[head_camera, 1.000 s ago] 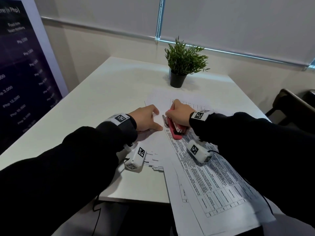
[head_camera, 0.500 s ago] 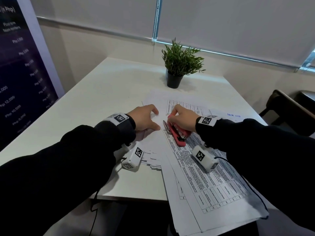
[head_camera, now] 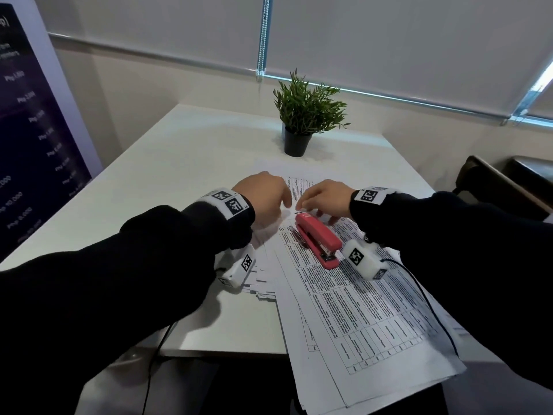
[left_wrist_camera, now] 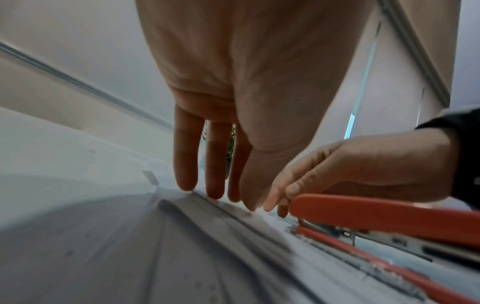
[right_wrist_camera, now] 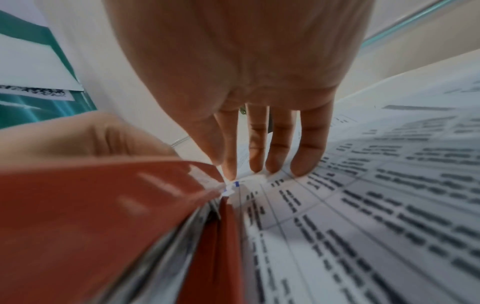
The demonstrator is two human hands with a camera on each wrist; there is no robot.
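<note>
Since half a second ago the right hand (head_camera: pixel 327 197) has let go of the stapler (head_camera: pixel 318 239), which now lies free on the papers (head_camera: pixel 359 310), nose toward 11 o'clock. Right fingers (right_wrist_camera: pixel 309 148) are straight, tips on the top sheet just past the nose, holding nothing. The left hand (head_camera: pixel 263 194) is at 9 o'clock of it, fingers (left_wrist_camera: pixel 187 164) straight, tips pressing the paper edge. Judged: the press looks done, though I cannot tell whether a staple is set. Left to do: check the corner and square the fanned sheets that overhang the surface (head_camera: pixel 179 163) at 6 o'clock. The stapler itself sits on the stack. A potted plant (head_camera: pixel 302 115) stands at 12 o'clock, a chair (head_camera: pixel 493 187) at 3 and a poster (head_camera: pixel 30 145) at 9, all well apart.
</note>
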